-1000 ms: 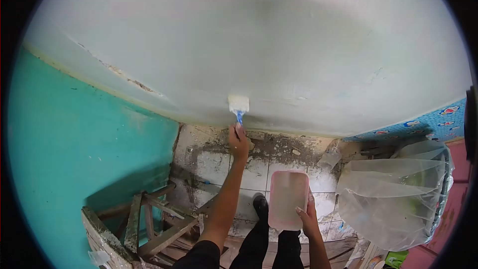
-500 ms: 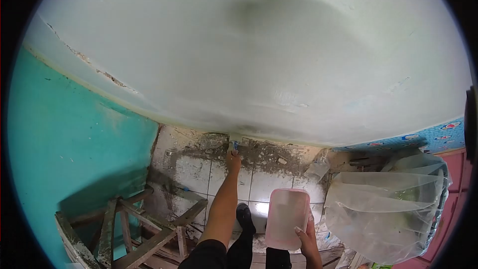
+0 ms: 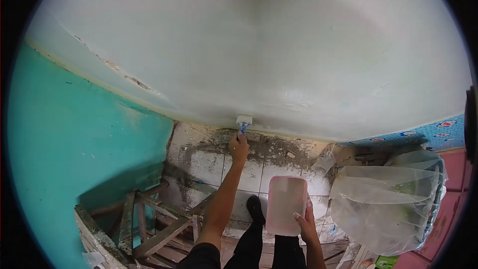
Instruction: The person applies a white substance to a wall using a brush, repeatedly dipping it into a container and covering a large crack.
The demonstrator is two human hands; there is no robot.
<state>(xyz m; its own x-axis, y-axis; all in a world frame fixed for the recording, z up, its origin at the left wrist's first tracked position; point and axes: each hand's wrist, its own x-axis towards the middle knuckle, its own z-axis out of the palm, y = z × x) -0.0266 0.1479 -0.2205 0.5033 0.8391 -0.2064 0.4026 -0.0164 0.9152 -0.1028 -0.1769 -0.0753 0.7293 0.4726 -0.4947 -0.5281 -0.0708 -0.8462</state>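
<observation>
My left hand (image 3: 239,147) reaches far forward, its fingers closed round the blue handle of a paintbrush (image 3: 244,120). The brush's wide white head lies against the lower part of the pale wall (image 3: 209,60), just above the floor line. Nearer to me, my right hand (image 3: 306,223) grips a pink-rimmed rectangular plastic tub (image 3: 287,206) by its right side, thumb over the rim. Greyish-white contents show inside the tub.
A teal wall (image 3: 84,144) stands at the left, with a worn wooden frame (image 3: 164,236) before it. Dirt and flakes cover the tiled floor (image 3: 246,175) along the wall. Clear plastic sheeting (image 3: 383,204) drapes a bulky thing at the right, beside a pink panel (image 3: 450,209).
My left hand has moved the paintbrush up from the wall's foot onto its lower surface. The view has shifted slightly; my right hand still holds the tub.
</observation>
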